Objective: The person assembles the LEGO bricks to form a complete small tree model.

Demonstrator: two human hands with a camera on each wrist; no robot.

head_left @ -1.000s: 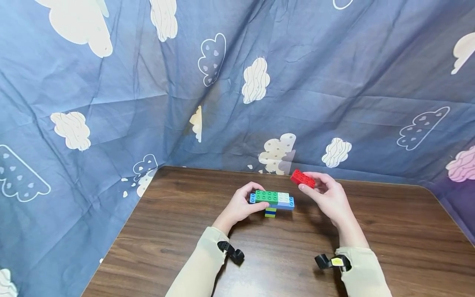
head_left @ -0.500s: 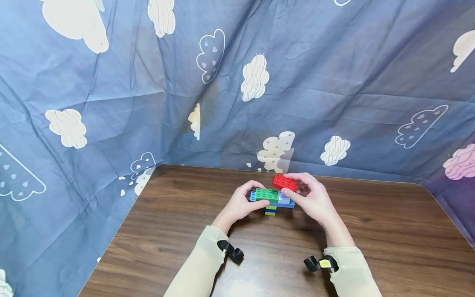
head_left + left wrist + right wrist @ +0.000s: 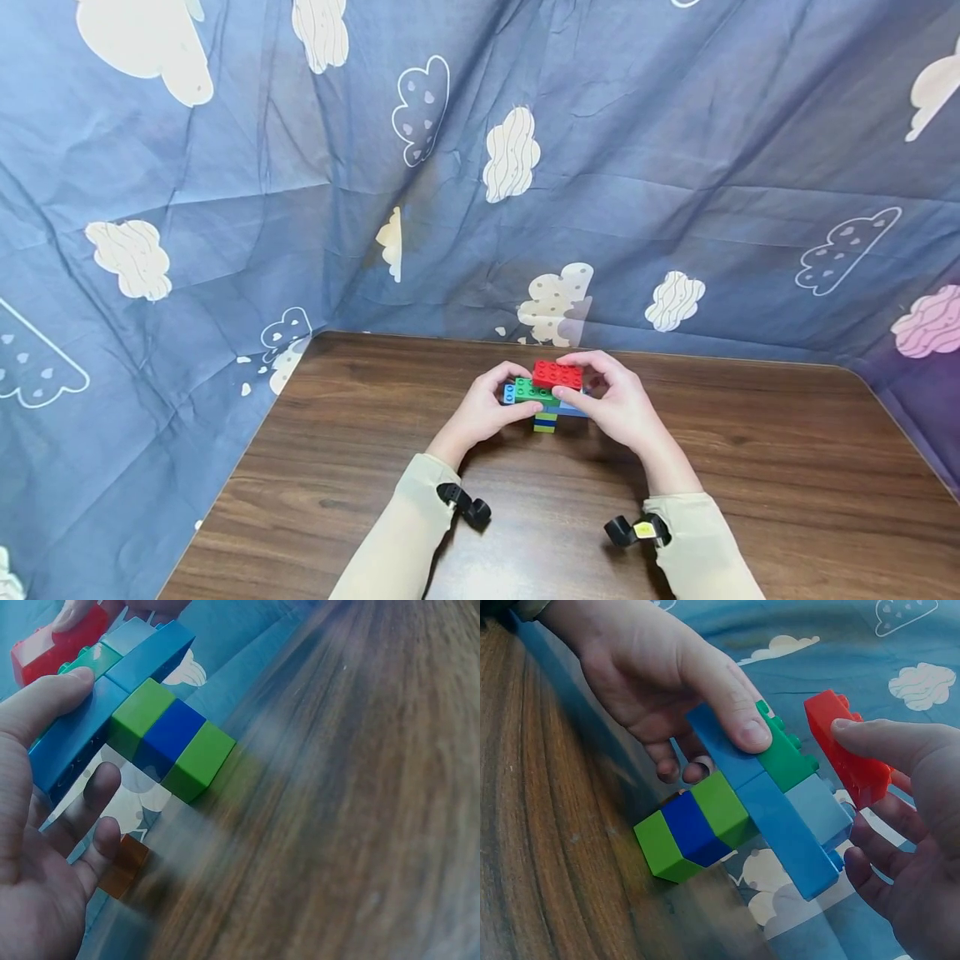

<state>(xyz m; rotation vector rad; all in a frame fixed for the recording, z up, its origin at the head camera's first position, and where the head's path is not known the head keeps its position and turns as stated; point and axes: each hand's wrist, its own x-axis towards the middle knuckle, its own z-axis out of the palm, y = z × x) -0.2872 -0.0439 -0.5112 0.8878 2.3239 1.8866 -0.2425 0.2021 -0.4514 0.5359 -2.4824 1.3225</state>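
My right hand [image 3: 621, 410] pinches a red toy brick [image 3: 557, 375] between thumb and fingers. The right wrist view shows this brick held just above the studs, with a gap below it. My left hand [image 3: 480, 410] grips a brick structure, thumb on the near side. On top are a green brick [image 3: 786, 754] and a pale blue brick [image 3: 819, 804], seated on a row of two blue bricks [image 3: 787, 836]. Beneath the row stands a column of lime bricks [image 3: 718, 806] with a dark blue brick [image 3: 694, 825] in the middle.
An orange brick [image 3: 126, 866] shows behind the column in the left wrist view, partly hidden by fingers. Brown wood-grain tabletop [image 3: 360, 417] lies around the hands. A blue cloud-print cloth [image 3: 450, 208] hangs behind the table.
My right hand has carried the red brick leftward, from beside the structure to above its green and pale blue bricks. The left hand keeps its grip and has hardly moved.
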